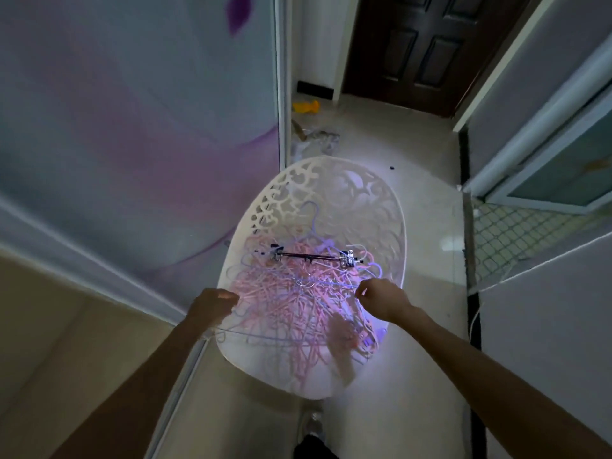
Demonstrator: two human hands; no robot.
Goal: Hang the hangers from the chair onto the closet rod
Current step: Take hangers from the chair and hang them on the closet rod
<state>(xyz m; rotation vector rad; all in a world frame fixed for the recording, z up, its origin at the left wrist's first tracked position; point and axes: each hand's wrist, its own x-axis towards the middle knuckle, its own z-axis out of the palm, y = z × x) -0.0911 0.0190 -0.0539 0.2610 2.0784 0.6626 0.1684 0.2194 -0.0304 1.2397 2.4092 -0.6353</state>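
1. Fingers (363, 290) of the right hand (381, 301) are curled and seem to pinch a thin lilac hanger wire at the right edge of the pile; the blur keeps me from being sure of the grip.
2. Left hand (212, 306) has its fingers curled at the pile's left edge, apparently gripping hanger wire; the exact hold is hidden.
3. Hangers (291, 303), pink and lilac, lie in a dense tangle on the seat of the white chair (334, 187); a dark clip hanger (313, 256) lies across the far side of the pile.
4. Risk, as I judge it: hooks are interlocked, so lifting one hanger could drag others up and spill them onto the floor (427, 154); a sharp tug could also shift the light chair.
5. Both forearms reach forward and down from the bottom of the view, wrists level, hands well apart on either side of the pile.
6. No closet rod is in view.
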